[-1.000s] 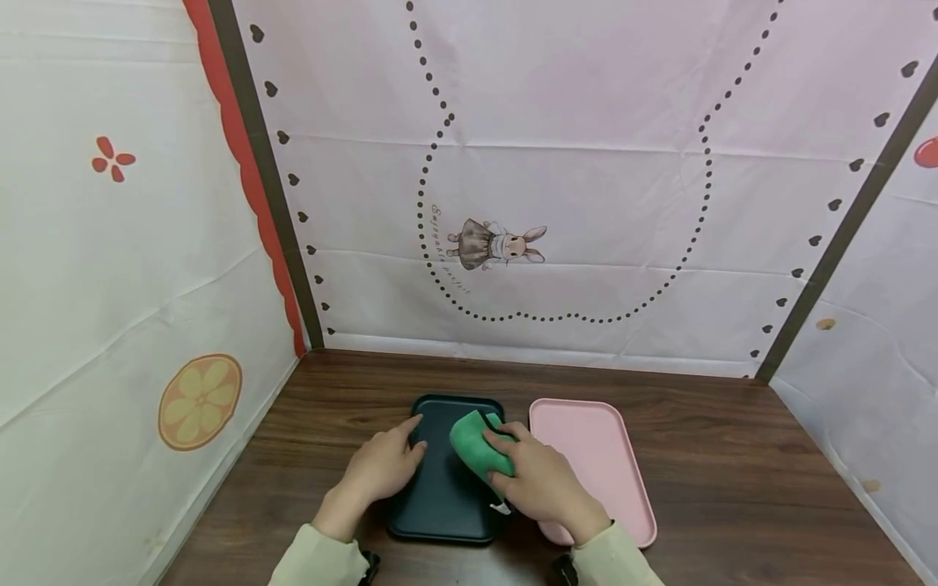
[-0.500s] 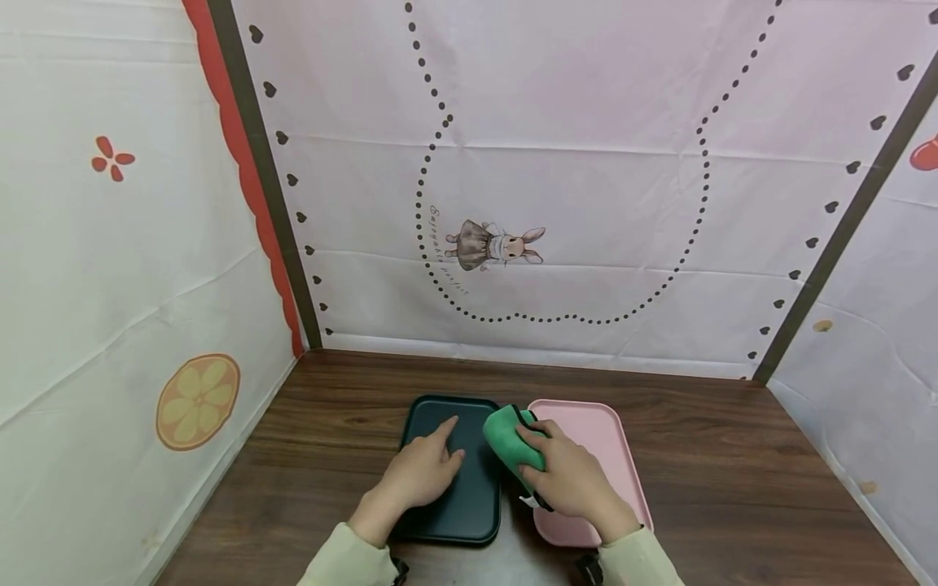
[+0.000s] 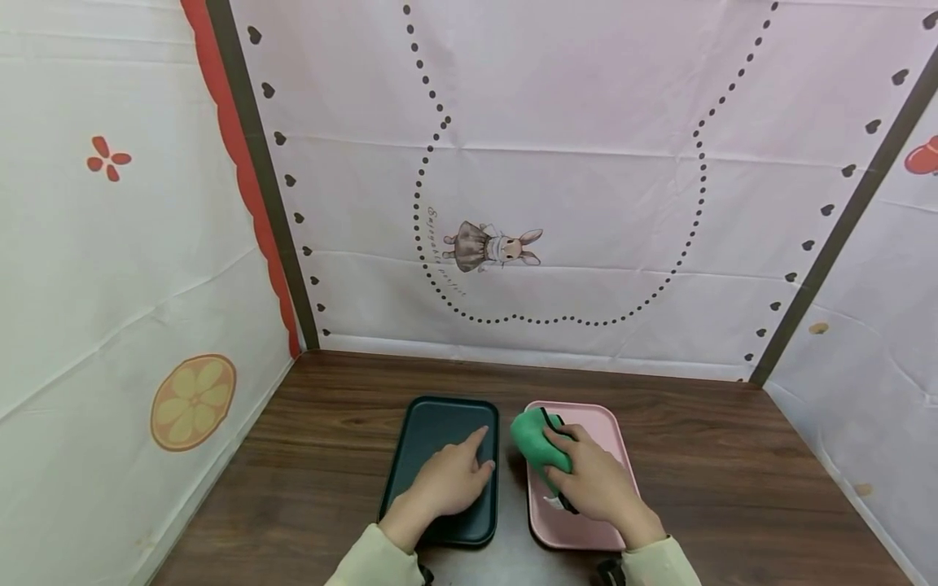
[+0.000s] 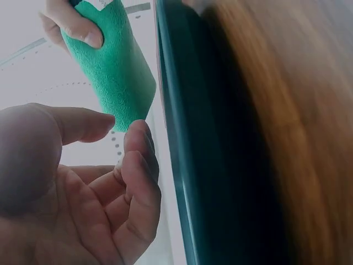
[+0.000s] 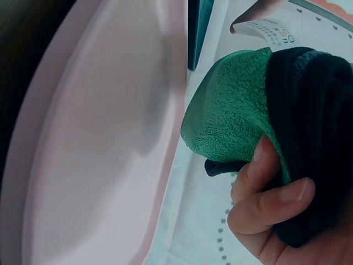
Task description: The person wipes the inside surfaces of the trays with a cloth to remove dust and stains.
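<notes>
A folded green towel (image 3: 539, 443) with dark edging and a white tag hangs over the left part of the pink tray (image 3: 579, 533). My right hand (image 3: 595, 480) grips it from the right, fingers and thumb on the cloth; its fuzzy pile and dark folds (image 5: 314, 110) fill much of the right wrist view. Over the dark green tray (image 3: 432, 423) is my left hand (image 3: 450, 480), index finger pointing forward and the others loosely bent, holding nothing. In the left wrist view the towel (image 4: 113, 66) appears beyond my left fingertips, in the other hand's grip.
Both trays lie side by side on a brown wooden table (image 3: 703, 456), a narrow gap between them. White printed cloth walls (image 3: 586, 203) close off the back and both sides.
The right hand has carried the towel rightward, from over the dark green tray to over the pink one. My left hand has also shifted right, from the dark tray's left edge to over its middle.
</notes>
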Motion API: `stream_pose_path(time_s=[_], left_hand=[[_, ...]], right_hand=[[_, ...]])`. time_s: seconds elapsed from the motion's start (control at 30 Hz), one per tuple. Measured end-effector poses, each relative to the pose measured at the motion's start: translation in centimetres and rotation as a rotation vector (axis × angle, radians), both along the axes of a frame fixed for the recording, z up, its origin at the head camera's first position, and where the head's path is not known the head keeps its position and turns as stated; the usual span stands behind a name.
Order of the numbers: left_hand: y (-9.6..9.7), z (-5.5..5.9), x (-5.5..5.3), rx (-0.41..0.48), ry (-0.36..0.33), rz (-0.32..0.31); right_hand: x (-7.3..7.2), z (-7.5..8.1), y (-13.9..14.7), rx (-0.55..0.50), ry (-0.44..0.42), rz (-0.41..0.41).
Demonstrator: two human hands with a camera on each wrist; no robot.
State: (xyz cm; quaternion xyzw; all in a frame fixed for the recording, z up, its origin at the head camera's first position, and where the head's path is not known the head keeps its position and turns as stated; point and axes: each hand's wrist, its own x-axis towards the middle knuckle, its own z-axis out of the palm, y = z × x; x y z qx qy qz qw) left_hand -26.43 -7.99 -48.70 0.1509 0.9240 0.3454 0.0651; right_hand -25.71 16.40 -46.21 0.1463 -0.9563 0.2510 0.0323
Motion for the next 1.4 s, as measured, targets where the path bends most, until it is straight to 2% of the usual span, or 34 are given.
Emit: stream_pose_path(time_s=[0.37, 0.5, 0.63, 0.77, 0.93, 1.13, 1.4], left_hand=[[3.0, -0.1, 0.3, 0.022, -0.053, -0.038], [3.9, -0.3, 0.5, 0.083, -0.073, -0.052], [4.6, -0.3, 0.7, 0.147, -0.123, -0.058], [5.2, -0.3, 0.8, 0.141, -0.153, -0.048], [5.8, -0.4, 1.0, 0.119, -0.158, -0.043], [6.7, -0.7, 1.2, 0.09, -0.173, -0.084], [7.3, -1.0, 1.3, 0.07, -0.2, -0.084]], right_hand=[[-0.3, -0.4, 1.8, -0.017, -0.003, -0.058], [-0.3, -0.6, 2.2, -0.029, -0.003, -0.062], [-0.4, -0.7, 2.4, -0.04, -0.008, -0.068], [-0.5, -0.7, 2.7, -0.036, -0.02, -0.078], [-0.7, -0.7, 3.0, -0.024, -0.025, -0.079], [-0.9, -0.8, 3.6, -0.013, -0.045, -0.084], [-0.8, -0.7, 4.0, -0.009, -0.091, -0.102]])
